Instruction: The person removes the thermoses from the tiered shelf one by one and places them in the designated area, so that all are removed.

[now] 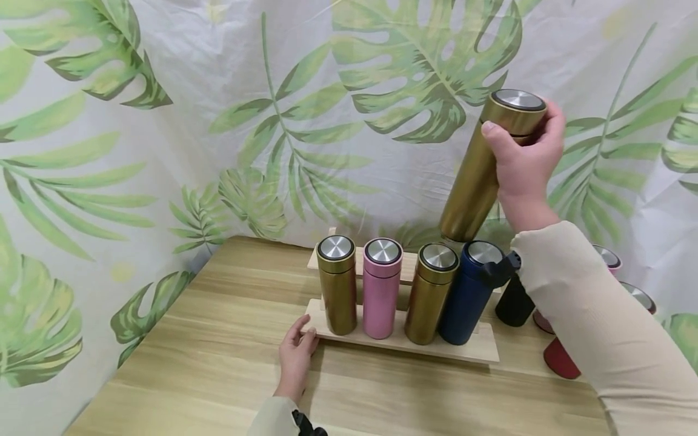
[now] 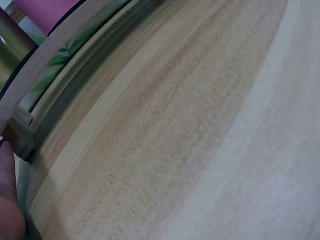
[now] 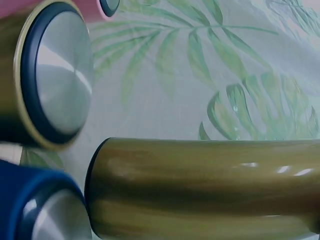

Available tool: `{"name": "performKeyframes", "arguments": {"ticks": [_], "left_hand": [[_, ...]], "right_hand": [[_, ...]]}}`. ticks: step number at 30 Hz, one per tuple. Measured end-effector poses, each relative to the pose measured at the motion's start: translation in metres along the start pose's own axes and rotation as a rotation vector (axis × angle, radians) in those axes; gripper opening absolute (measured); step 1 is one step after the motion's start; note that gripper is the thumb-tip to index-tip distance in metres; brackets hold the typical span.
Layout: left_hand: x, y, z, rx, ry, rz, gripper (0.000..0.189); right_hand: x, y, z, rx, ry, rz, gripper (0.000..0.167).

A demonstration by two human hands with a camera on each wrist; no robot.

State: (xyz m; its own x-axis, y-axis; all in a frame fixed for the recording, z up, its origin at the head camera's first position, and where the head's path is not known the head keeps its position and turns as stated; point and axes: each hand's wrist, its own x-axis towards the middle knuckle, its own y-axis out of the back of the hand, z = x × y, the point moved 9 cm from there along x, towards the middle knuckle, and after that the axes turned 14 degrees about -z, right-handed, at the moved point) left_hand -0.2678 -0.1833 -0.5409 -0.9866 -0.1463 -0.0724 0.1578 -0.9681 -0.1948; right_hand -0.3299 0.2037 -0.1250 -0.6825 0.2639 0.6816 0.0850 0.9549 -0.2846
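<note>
My right hand (image 1: 526, 160) grips a gold thermos flask (image 1: 470, 188) near its lid, high at the right, with the flask tilted and its base just behind the blue flask (image 1: 463, 303). The right wrist view shows the held flask's body (image 3: 210, 187) lying across the frame. On the front step of a light wooden rack (image 1: 392, 344) stand a gold flask (image 1: 339, 297), a pink flask (image 1: 380, 300), a second gold flask (image 1: 428, 306) and the blue one. Down at the rack's left end, my left hand (image 1: 296, 357) holds the board's corner between thumb and fingers.
The rack's higher back step (image 1: 312, 261) runs behind the front row. To the right, partly hidden by my right sleeve, stand a black flask (image 1: 512, 304), a red one (image 1: 561, 358) and others. A leaf-patterned cloth (image 1: 180, 151) hangs behind the wooden table (image 1: 207, 363).
</note>
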Motion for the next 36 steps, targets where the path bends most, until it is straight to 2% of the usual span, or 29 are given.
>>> {"name": "performKeyframes", "arguments": {"ticks": [15, 21, 26, 36], "left_hand": [[0.002, -0.002, 0.0, -0.01, -0.008, -0.014, 0.04], [0.003, -0.002, 0.0, -0.002, -0.004, -0.014, 0.04], [0.002, -0.002, 0.003, 0.005, -0.01, -0.025, 0.041], [0.002, 0.0, -0.001, -0.01, -0.008, -0.014, 0.039]], "right_hand": [[0.004, 0.049, -0.024, -0.003, 0.056, 0.117, 0.051], [-0.001, 0.071, -0.029, 0.002, 0.034, 0.172, 0.052], [-0.009, 0.091, -0.03, -0.02, -0.008, 0.193, 0.051], [-0.038, 0.128, -0.024, -0.189, -0.037, 0.242, 0.057]]}}
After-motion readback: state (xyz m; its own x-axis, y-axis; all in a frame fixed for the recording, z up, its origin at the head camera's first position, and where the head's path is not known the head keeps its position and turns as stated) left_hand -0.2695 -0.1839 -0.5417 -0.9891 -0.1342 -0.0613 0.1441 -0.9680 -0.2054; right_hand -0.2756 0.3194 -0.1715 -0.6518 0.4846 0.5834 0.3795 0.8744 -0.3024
